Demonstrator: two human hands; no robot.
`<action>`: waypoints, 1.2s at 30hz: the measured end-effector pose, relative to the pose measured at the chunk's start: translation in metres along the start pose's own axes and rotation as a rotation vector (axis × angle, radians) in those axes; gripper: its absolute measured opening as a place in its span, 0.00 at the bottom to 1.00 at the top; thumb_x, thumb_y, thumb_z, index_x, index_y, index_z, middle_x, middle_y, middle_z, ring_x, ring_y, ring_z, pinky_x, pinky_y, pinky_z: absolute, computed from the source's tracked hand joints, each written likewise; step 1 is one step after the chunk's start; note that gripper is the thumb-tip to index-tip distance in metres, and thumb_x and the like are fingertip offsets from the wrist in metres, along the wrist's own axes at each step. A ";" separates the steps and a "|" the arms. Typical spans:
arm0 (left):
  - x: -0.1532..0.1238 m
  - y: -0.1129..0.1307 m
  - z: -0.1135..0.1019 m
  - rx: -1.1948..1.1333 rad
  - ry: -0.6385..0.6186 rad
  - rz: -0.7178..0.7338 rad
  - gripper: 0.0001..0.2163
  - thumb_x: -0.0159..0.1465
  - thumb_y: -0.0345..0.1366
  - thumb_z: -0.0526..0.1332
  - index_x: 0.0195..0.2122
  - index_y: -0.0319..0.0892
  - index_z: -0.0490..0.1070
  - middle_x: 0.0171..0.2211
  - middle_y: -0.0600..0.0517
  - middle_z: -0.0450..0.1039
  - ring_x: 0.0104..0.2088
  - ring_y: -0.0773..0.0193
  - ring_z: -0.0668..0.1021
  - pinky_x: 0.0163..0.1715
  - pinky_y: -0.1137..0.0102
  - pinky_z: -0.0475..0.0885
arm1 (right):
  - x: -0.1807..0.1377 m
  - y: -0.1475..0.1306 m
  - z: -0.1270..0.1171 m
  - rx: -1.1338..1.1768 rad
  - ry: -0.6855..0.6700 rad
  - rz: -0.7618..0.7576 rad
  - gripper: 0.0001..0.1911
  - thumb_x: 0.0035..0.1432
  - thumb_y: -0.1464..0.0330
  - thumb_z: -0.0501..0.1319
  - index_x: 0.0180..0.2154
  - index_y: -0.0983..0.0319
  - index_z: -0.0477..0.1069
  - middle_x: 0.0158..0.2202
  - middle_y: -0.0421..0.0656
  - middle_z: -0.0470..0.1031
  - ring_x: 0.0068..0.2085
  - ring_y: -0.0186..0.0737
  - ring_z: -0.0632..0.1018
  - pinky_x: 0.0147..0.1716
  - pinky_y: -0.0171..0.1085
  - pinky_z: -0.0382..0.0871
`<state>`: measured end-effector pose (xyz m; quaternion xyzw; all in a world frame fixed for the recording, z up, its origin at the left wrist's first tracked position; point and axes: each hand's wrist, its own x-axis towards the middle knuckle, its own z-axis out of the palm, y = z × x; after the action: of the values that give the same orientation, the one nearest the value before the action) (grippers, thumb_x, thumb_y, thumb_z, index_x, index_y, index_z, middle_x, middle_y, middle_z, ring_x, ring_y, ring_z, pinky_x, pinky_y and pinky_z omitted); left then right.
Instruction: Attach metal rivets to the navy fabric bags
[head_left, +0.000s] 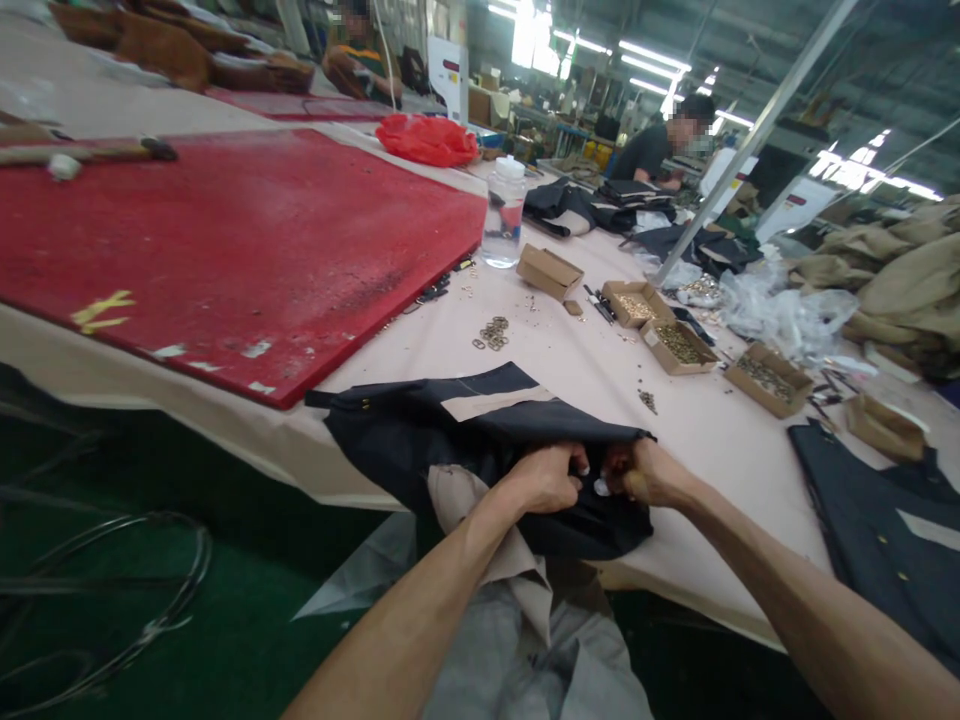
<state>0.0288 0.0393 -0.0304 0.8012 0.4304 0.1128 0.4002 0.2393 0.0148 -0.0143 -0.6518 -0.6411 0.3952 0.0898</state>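
Observation:
A dark navy garment (450, 430) with beige panels lies at the near edge of the pale table (570, 360). My left hand (546, 478) is closed, pinching the dark fabric at its near fold. My right hand (643, 472) is closed too, gripping the same fold just to the right; a small white spot shows between the two hands. A beige lining (480, 520) hangs down off the table edge under my left forearm.
A red board (225, 240) covers the table's left. A clear bottle (504, 212), small cardboard boxes of metal fittings (679, 345), loose rings (493, 332), another dark garment (885, 530) at right, plastic bags (780, 310). Two other people work at the far end.

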 end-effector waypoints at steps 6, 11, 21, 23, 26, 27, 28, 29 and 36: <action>0.011 0.003 -0.006 0.021 0.006 -0.008 0.12 0.54 0.36 0.65 0.41 0.47 0.75 0.41 0.52 0.76 0.42 0.59 0.77 0.44 0.71 0.70 | 0.026 -0.006 -0.016 -0.053 -0.136 0.282 0.13 0.39 0.69 0.73 0.28 0.62 0.72 0.14 0.35 0.68 0.16 0.33 0.69 0.14 0.30 0.61; 0.013 0.006 -0.006 0.018 0.017 -0.016 0.10 0.54 0.35 0.66 0.39 0.46 0.76 0.42 0.52 0.77 0.44 0.59 0.77 0.48 0.71 0.69 | 0.029 -0.017 -0.019 -0.086 -0.184 0.360 0.16 0.36 0.68 0.76 0.25 0.62 0.70 0.11 0.35 0.66 0.15 0.33 0.70 0.15 0.29 0.64; -0.011 0.016 -0.002 0.038 0.023 -0.015 0.12 0.53 0.36 0.67 0.39 0.47 0.77 0.42 0.53 0.78 0.42 0.57 0.78 0.42 0.69 0.72 | -0.013 0.011 0.008 0.101 0.098 0.029 0.11 0.42 0.70 0.69 0.28 0.63 0.69 0.18 0.35 0.68 0.17 0.31 0.69 0.15 0.29 0.59; -0.011 0.017 0.000 0.027 0.037 -0.002 0.12 0.52 0.35 0.67 0.39 0.46 0.77 0.42 0.52 0.77 0.42 0.57 0.77 0.42 0.69 0.72 | -0.017 0.018 0.012 0.122 0.150 -0.044 0.09 0.42 0.71 0.68 0.28 0.63 0.70 0.19 0.35 0.68 0.18 0.29 0.68 0.16 0.28 0.58; -0.011 0.019 0.001 0.002 0.025 -0.009 0.13 0.51 0.34 0.67 0.39 0.45 0.77 0.41 0.51 0.77 0.42 0.58 0.77 0.43 0.70 0.71 | -0.028 0.022 0.009 0.200 0.143 -0.086 0.06 0.45 0.70 0.66 0.28 0.64 0.71 0.20 0.36 0.69 0.20 0.29 0.68 0.18 0.29 0.58; -0.011 0.019 0.001 -0.003 0.018 -0.008 0.13 0.51 0.34 0.67 0.39 0.44 0.77 0.41 0.51 0.77 0.42 0.58 0.77 0.43 0.69 0.71 | -0.035 0.022 0.005 0.246 0.106 -0.092 0.07 0.46 0.69 0.65 0.29 0.64 0.72 0.21 0.37 0.69 0.20 0.31 0.69 0.19 0.29 0.60; -0.011 0.018 0.001 -0.005 0.013 -0.003 0.12 0.51 0.34 0.67 0.38 0.44 0.77 0.40 0.51 0.77 0.41 0.58 0.77 0.43 0.69 0.71 | -0.043 0.021 -0.002 0.294 0.051 -0.105 0.08 0.47 0.67 0.66 0.31 0.64 0.72 0.21 0.37 0.70 0.21 0.32 0.70 0.20 0.30 0.62; -0.012 0.016 0.001 -0.007 0.012 0.005 0.12 0.51 0.34 0.67 0.38 0.44 0.77 0.40 0.51 0.77 0.41 0.58 0.77 0.43 0.69 0.72 | -0.052 0.019 -0.010 0.335 -0.013 -0.129 0.11 0.48 0.65 0.66 0.33 0.64 0.73 0.23 0.39 0.72 0.22 0.33 0.71 0.22 0.31 0.64; -0.019 0.000 0.003 -0.074 -0.007 0.081 0.13 0.50 0.34 0.67 0.38 0.45 0.78 0.40 0.51 0.78 0.40 0.58 0.77 0.44 0.68 0.71 | -0.046 -0.026 -0.081 0.395 0.121 -0.360 0.18 0.53 0.58 0.68 0.38 0.66 0.75 0.26 0.43 0.74 0.26 0.35 0.72 0.26 0.34 0.67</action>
<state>0.0189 0.0232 -0.0295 0.8030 0.3919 0.1419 0.4261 0.2765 0.0091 0.0744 -0.5196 -0.6506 0.4505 0.3223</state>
